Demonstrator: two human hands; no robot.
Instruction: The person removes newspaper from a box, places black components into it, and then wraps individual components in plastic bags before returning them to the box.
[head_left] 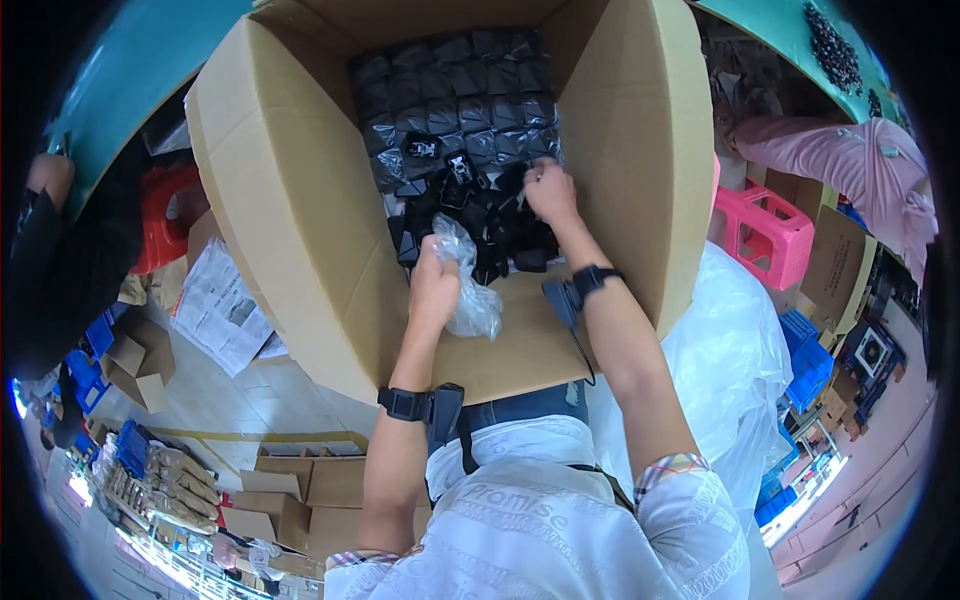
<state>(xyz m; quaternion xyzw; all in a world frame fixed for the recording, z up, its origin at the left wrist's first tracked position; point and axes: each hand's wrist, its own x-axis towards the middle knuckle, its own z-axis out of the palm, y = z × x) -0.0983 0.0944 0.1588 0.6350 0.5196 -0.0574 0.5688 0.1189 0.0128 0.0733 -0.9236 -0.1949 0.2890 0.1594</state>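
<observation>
Both my arms reach into a large open cardboard box (285,200). Closed around a crumpled clear plastic bag (468,290), my left hand (435,285) is near the box's front side. My right hand (550,190) is at the right, its fingers bent together over the loose black parts (490,225); what they grip is too small and blurred to make out. The black parts lie in a loose heap. Behind them, black pieces in clear wrapping (455,90) are packed in neat rows. A dark strapped device sits on each of my wrists.
Tall flaps rise on both sides of my arms. To the right are a pink stool (765,230), a big translucent plastic sheet (725,340) and another person's pink sleeve (850,150). Leftward are a red stool (160,215), newspaper (220,305), cardboard boxes (290,490) and a person in dark clothes.
</observation>
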